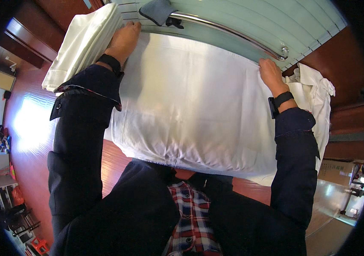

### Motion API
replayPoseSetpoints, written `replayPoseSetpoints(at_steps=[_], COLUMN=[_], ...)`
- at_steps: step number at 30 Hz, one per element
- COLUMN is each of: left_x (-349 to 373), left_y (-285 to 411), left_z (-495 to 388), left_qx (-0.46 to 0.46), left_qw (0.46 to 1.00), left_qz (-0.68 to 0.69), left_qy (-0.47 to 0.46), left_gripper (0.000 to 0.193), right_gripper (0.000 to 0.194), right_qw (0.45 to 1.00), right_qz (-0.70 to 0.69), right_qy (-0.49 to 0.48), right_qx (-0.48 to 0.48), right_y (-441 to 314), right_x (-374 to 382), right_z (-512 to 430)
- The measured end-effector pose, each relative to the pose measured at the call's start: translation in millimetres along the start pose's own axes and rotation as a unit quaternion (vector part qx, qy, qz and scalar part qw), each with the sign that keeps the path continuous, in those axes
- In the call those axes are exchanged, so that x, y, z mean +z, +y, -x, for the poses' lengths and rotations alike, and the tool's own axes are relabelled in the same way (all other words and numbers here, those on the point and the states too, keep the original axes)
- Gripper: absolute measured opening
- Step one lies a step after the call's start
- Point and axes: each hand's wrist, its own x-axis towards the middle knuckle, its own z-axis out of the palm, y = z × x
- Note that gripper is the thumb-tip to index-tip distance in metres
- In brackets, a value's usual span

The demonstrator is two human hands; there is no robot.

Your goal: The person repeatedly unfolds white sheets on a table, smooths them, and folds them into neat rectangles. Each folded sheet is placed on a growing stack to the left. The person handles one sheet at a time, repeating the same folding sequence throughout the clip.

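Observation:
A white cloth (194, 96) lies spread out in front of me, its near part wrinkled and hanging over the near edge. My left hand (125, 40) is at the cloth's far left corner, beside a stack of folded white cloths (82, 48); its fingertips are partly hidden. At the far right corner, my right hand (272, 75) pinches the cloth's edge between thumb and fingers. Past that hand, a crumpled heap of white cloth (316, 92) lies at the right. What the left fingers grip, if anything, is hard to see.
A chrome rail (230, 30) runs along a pale green slatted panel (265, 19) just beyond the cloth. A grey-blue cloth (158, 11) hangs at its left end. A cardboard box (335, 172) stands at the right, and a red stool (40, 245) at the lower left.

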Motion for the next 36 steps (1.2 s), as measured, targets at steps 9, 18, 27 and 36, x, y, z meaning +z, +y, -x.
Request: replayPoseSetpoints(at_steps=[9,18,27,36], left_x=[-123,-17,42,-123], left_y=[46,42,32,4], left_z=[177,416,414,430], left_qx=[0.022,-0.376,-0.302,-0.265], left_qw=[0.947,0.684,0.578,0.595], left_qz=[0.320,0.568,0.718,0.682], left_qy=[-0.035,-0.262,-0.242,-0.334], left_gripper=[0.021,0.061,0.030,0.041], right_gripper=[0.036,0.044,0.042,0.033], right_qw=[0.961,0.650,0.330,0.721], right_qz=[-0.269,-0.542,-0.841,-0.627], right_qy=[-0.043,-0.445,0.106,0.088], right_qx=[-0.040,0.293,0.415,0.282], right_y=[-52,-87,-54,-29], right_x=[-115,-78,53,-66], right_z=[139,435,512,582])
